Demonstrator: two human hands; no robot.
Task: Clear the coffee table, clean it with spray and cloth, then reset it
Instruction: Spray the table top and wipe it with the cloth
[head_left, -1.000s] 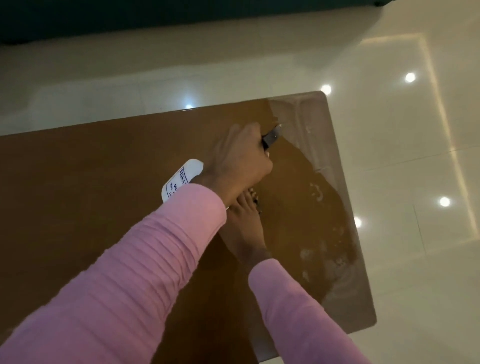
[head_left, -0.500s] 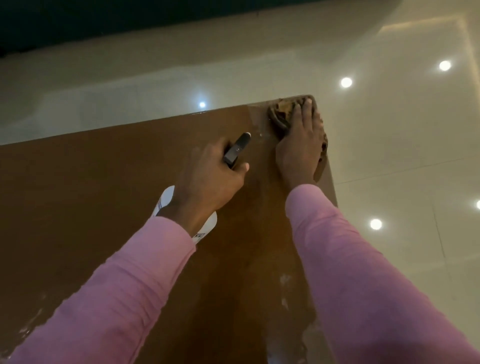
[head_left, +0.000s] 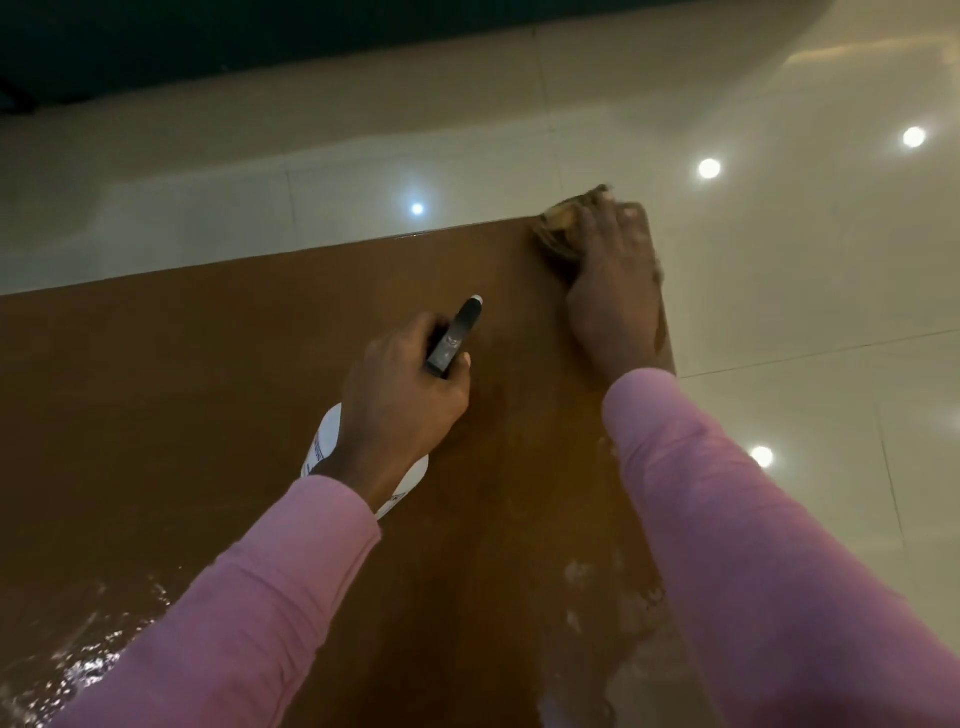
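The left hand (head_left: 410, 397) is wrapped round the neck of a white spray bottle (head_left: 328, 441). The bottle's black nozzle points toward 1 o'clock, over the middle of the brown coffee table (head_left: 208, 389). The bottle's body slants back under the wrist toward 7 o'clock.

At the table's 1 o'clock corner, the right hand (head_left: 615, 291) lies palm down on a crumpled brownish cloth (head_left: 558, 228), which pokes out past the fingertips. That hand is blurred, but its fingers seem to be flat rather than gripping.

The hands are well apart. Wet streaks (head_left: 88, 660) shine at 8 o'clock, and pale smears (head_left: 587, 577) show at 5 o'clock. Both arms wear pink sleeves (head_left: 249, 597). A glossy tiled floor (head_left: 779, 291) surrounds the table.
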